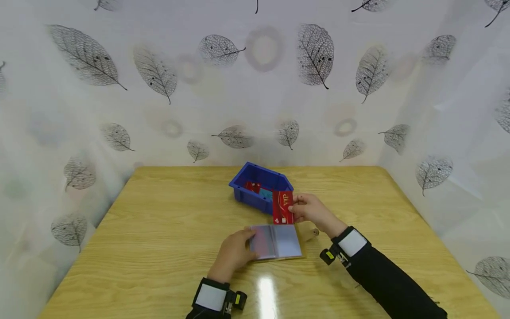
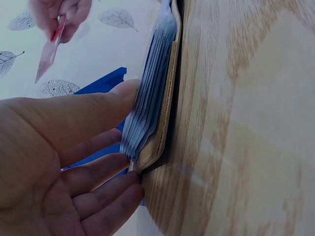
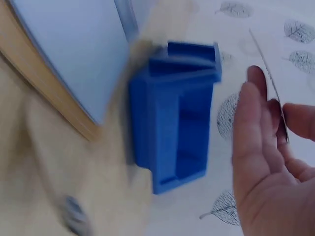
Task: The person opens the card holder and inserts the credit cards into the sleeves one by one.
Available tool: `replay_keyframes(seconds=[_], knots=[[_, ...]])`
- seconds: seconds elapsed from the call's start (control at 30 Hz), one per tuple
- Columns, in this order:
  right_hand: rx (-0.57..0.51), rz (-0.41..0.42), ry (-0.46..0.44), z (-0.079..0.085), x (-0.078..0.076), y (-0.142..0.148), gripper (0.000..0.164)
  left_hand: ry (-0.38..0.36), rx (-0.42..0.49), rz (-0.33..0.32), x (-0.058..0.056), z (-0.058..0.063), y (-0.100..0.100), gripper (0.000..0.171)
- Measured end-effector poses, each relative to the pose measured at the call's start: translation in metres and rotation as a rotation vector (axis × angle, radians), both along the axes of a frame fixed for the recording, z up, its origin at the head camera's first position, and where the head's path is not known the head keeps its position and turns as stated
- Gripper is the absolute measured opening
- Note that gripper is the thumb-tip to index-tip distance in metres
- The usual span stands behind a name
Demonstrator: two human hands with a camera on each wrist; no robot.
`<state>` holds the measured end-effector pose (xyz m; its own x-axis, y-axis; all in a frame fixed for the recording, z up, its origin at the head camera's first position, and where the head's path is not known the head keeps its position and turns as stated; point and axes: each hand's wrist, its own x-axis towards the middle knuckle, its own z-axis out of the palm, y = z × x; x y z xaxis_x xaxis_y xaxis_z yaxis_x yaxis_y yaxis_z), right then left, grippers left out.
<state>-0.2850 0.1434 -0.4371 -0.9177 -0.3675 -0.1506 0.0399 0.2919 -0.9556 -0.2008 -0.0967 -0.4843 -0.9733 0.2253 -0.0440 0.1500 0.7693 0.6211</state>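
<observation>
A red card [image 1: 283,207] with gold "VIP" lettering is pinched between thumb and fingers of my right hand [image 1: 312,213], just in front of the blue bin. In the right wrist view the card [image 3: 268,76] appears edge-on. Below it a card holder [image 1: 288,241] lies open on the table, with clear plastic sleeves and a tan cover. My left hand [image 1: 235,250] holds its left edge. The left wrist view shows the thumb on the stacked sleeves [image 2: 147,93] and the other fingers at the holder's edge.
Behind the holder stands a blue plastic bin [image 1: 255,201] with red cards [image 1: 253,186] and a teal card [image 1: 265,193] inside. A tan strap with a metal snap [image 1: 315,231] sticks out right of the holder. A leaf-print curtain [image 1: 263,88] borders the wooden table [image 1: 159,248].
</observation>
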Motion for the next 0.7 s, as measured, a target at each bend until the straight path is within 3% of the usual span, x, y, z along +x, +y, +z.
replay_keyframes(seconds=[0.17,0.33,0.7], knots=[[0.113,0.086,-0.048,-0.021,0.015,0.000,0.015,-0.028,-0.004,0.001,-0.001,0.000,0.000,0.061],[0.140,0.129,-0.112,-0.038,0.022,0.003,0.016,-0.031,-0.001,-0.005,0.000,0.000,0.001,0.060],[0.164,0.120,-0.147,-0.048,0.023,0.004,0.007,-0.007,-0.027,-0.004,0.000,0.001,0.000,0.060]])
